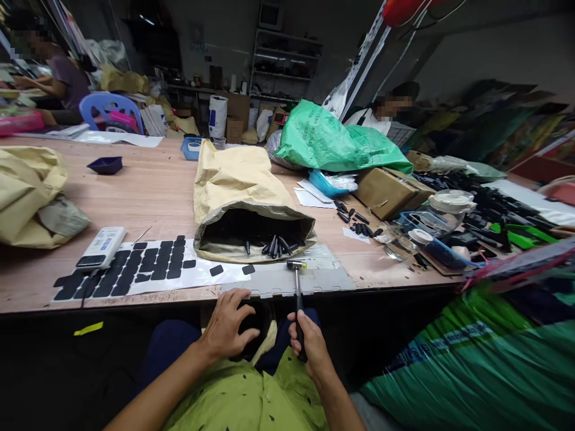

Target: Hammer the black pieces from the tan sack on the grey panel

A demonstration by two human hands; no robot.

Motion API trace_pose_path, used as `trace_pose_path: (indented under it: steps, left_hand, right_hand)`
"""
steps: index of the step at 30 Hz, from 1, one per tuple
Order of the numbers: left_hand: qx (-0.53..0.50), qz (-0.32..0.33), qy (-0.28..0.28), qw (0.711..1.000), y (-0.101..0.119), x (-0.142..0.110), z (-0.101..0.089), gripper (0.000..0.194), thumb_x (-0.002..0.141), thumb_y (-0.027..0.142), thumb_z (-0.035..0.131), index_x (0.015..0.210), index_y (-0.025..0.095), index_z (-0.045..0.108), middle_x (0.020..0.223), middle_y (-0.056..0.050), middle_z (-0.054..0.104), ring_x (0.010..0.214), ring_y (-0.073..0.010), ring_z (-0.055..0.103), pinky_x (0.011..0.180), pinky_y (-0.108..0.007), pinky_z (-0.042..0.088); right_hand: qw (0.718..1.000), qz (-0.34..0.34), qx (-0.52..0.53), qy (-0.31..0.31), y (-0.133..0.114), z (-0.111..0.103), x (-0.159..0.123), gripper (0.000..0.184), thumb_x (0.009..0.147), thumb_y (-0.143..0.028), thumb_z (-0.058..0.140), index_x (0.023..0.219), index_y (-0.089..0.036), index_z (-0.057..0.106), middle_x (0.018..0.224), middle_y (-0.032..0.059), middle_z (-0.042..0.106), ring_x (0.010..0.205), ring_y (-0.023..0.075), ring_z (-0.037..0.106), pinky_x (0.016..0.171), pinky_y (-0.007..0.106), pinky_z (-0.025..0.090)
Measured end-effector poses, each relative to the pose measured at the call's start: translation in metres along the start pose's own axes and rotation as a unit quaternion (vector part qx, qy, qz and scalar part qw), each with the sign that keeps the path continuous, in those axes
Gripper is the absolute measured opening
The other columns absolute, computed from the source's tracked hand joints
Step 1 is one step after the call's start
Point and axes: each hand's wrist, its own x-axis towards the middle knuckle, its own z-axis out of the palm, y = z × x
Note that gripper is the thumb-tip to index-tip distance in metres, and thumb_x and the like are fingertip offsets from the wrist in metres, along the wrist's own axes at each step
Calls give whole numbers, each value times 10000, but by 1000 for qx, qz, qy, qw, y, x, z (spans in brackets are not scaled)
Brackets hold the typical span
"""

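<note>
My right hand (309, 341) is closed around the black handle of a small hammer (297, 287). The hammer's metal head, with a yellowish tip, is over a grey board (323, 278) at the table's front edge. My left hand (231, 323) is by that edge, fingers apart and holding nothing I can see. Behind the board a tan sack (242, 173) lies with its mouth towards me, and several black pointed pieces (276, 245) show at its opening. To the left, black rounded-square pads (162, 260) cover a white sheet (191, 280); a loose pad (216, 270) lies near the sack.
A white device (102, 246) with a cable rests on the sheet. Another tan sack (27, 194) stands at the left. On the right are a cardboard box (386, 191), a green bag (323, 137), loose black parts (362, 227) and a lidded jar (450, 206). Two people sit farther back.
</note>
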Motion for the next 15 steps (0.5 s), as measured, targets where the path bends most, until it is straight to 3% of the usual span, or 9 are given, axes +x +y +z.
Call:
trace_pose_path:
  steps: [3,6,10,13,15]
  left_hand:
    - [1,-78,72,994,-4,45,-8,205,861,361,571,950,192,646,1023,-91,645,1007,-247,565,894,-403,462]
    - [34,-226,122,966,-14,100,-16,318,889,441,494,937,170,655,959,-100,662,958,-252,590,848,-375,463]
    - [57,-365,64,927,-28,153,-21,435,853,546,478,893,168,691,1003,-148,680,961,-294,630,779,-367,461]
    - [62,-393,18,917,-35,166,-20,354,820,480,528,825,171,701,963,-157,694,934,-310,645,740,-369,453]
    - [51,-389,20,919,-38,164,-20,258,787,402,570,806,177,696,944,-145,695,919,-312,644,722,-370,442]
  right_hand:
    - [1000,0,-8,1,0,0,0,617,612,-749,678,836,-183,575,496,-93,464,331,37,326,318,178,251]
    - [1000,-1,-13,-1,-1,1,-1,611,624,-752,665,831,-185,570,504,-90,471,334,36,325,317,176,239]
    - [1000,-7,-19,-1,-1,0,-1,611,632,-758,651,821,-184,563,501,-90,466,332,34,323,318,173,235]
    - [1000,-11,-18,-5,-1,0,0,598,644,-749,648,820,-184,562,500,-90,465,330,37,327,317,172,233]
    - [1000,-14,-17,-7,-1,0,0,589,652,-744,646,814,-184,560,498,-91,463,328,36,324,317,170,229]
